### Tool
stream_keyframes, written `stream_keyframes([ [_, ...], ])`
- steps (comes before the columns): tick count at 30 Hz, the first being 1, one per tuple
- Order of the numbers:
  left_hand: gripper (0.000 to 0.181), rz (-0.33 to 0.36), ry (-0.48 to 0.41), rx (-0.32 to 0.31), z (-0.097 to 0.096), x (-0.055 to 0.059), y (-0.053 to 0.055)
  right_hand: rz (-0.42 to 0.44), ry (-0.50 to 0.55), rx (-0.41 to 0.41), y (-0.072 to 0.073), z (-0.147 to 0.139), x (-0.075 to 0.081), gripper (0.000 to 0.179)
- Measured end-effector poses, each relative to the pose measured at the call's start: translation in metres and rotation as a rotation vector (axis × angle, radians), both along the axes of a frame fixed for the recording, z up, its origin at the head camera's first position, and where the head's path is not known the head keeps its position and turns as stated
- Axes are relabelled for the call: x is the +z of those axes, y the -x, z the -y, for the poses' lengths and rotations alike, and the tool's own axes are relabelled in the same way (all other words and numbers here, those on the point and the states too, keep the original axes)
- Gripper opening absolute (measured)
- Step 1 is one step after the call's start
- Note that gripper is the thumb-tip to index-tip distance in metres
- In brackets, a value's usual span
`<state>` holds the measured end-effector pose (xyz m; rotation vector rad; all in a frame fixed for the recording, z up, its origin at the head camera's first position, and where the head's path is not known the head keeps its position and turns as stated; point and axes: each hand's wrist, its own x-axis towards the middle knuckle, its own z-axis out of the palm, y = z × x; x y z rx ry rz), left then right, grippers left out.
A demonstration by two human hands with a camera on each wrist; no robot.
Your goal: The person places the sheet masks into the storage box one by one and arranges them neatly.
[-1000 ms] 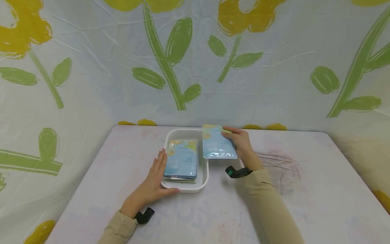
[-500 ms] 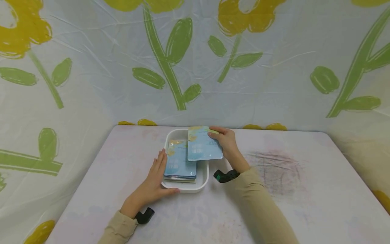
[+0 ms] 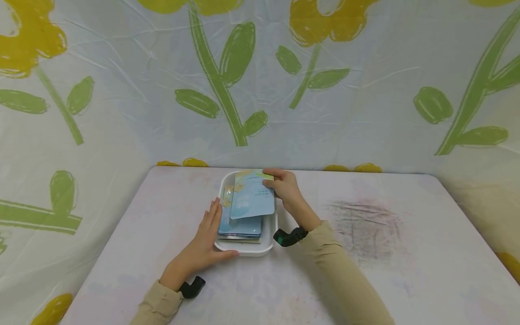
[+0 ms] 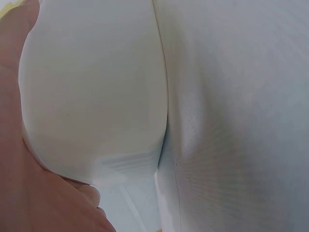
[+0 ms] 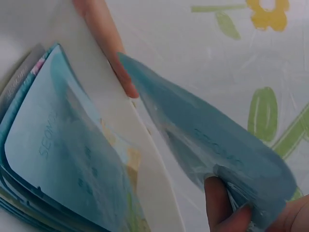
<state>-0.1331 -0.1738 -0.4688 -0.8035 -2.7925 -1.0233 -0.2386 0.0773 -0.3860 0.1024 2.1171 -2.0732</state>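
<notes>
A white tray (image 3: pixel 268 243) holds a stack of flat packets (image 3: pixel 239 227), the top one light blue and glossy with a yellow flower print. Along the tray's left side lies my left hand (image 3: pixel 201 243), fingers straight and thumb stretched to the near rim. In the left wrist view this hand (image 4: pixel 29 169) is against the tray's outer wall (image 4: pixel 96 87). My right hand (image 3: pixel 286 189) pinches a similar blue foil packet (image 3: pixel 253 198) by its right edge, tilted above the stack. The right wrist view shows the held packet (image 5: pixel 212 130) apart from the stacked packets (image 5: pixel 63 140).
The tray stands on a pale table (image 3: pixel 325 280) near its back edge. A dark scribbled patch (image 3: pixel 365 225) marks the tabletop to the right. Behind rises a cloth backdrop (image 3: pixel 349 122) printed with flowers.
My right hand has moved left with the blue foil packet, from over the tray's right rim to above the stack. The left hand has stayed on the tray.
</notes>
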Motion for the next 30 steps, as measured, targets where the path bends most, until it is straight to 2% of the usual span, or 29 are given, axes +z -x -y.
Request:
stream_keyframes([
  [10, 0.128, 0.003, 0.001, 0.005, 0.001, 0.0, 0.0, 0.012, -0.032, 0.072, -0.004, 0.021, -0.005, 0.045],
  [19, 0.129, 0.004, 0.006, 0.003, -0.001, 0.002, 0.0, 0.015, -0.135, 0.111, -0.005, 0.028, -0.015, 0.046],
  [30, 0.128, -0.007, -0.002, -0.002, -0.001, 0.001, 0.0, -0.082, -0.295, 0.225, -0.009, 0.028, -0.017, 0.056],
])
